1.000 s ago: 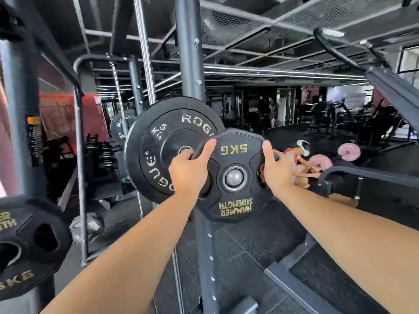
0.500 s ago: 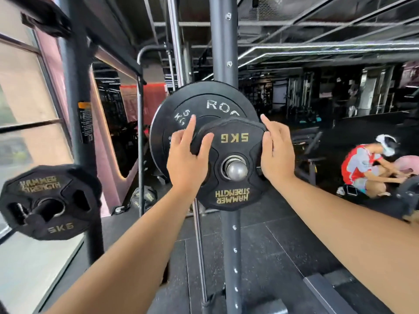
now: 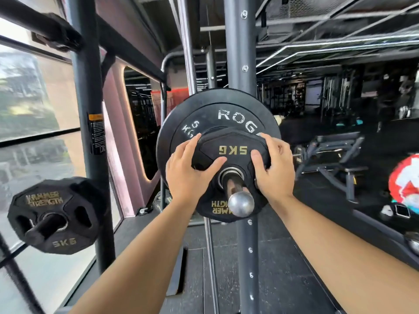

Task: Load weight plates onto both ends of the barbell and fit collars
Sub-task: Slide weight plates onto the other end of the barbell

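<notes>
**Small plate on the sleeve, both grips on it**

The 5 kg plate [image 3: 226,141], a black many-sided disc with gold lettering that reads upside down, sits on the barbell sleeve [image 3: 235,189]. The steel shaft passes through its centre ring and the rounded sleeve end [image 3: 240,202] pokes out toward the camera. Just behind it on the same sleeve hangs the Rogue plate [image 3: 204,114], a larger round black disc with worn white letters; whether the two faces touch cannot be told from this angle.

The left grip [image 3: 188,175] lies flat and wide on the left side of the 5 kg plate, its fingers straight along the upper left rim and its thumb stretched across the face toward the centre ring. The right grip [image 3: 274,173] holds the plate's right side: the thumb rests on the face while the fingers curl round the edge. Both forearms reach in from the bottom of the view.

A grey rack upright [image 3: 240,53] stands right behind the plates. On the left a second black plate marked 5KG, the stored plate [image 3: 56,214], hangs on a storage peg [image 3: 45,225] beside a window [image 3: 34,98]. To the right, well apart, are a padded bench [image 3: 335,150], a blurred person in red and white [image 3: 405,180] at the frame edge, and a phone [image 3: 402,210] on the dark floor [image 3: 283,257].
</notes>
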